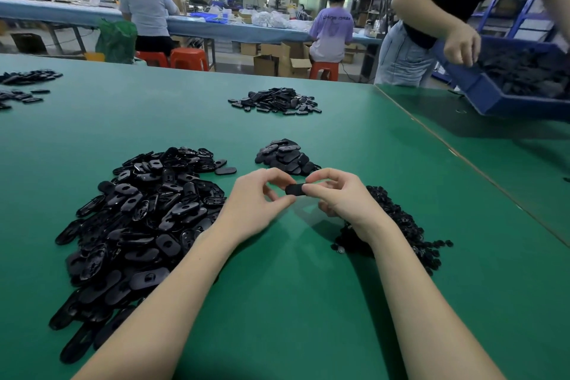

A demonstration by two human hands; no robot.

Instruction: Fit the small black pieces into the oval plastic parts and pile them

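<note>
One black oval plastic part (294,189) is held above the green table (277,302) between both hands. My right hand (339,197) pinches its right end with thumb and fingers. My left hand (259,197) touches its left end with curled fingertips. A large heap of loose oval parts (138,219) lies to the left of my left forearm. A heap of small black pieces (398,225) lies under and right of my right wrist, partly hidden. Just beyond my hands sits a small pile of oval parts (285,156).
Another pile of oval parts (276,101) lies farther back in the middle, and more (24,85) at the far left edge. At the upper right a person (431,9) tilts a blue bin (509,83) of black parts over the adjoining table. Other workers sit at benches behind.
</note>
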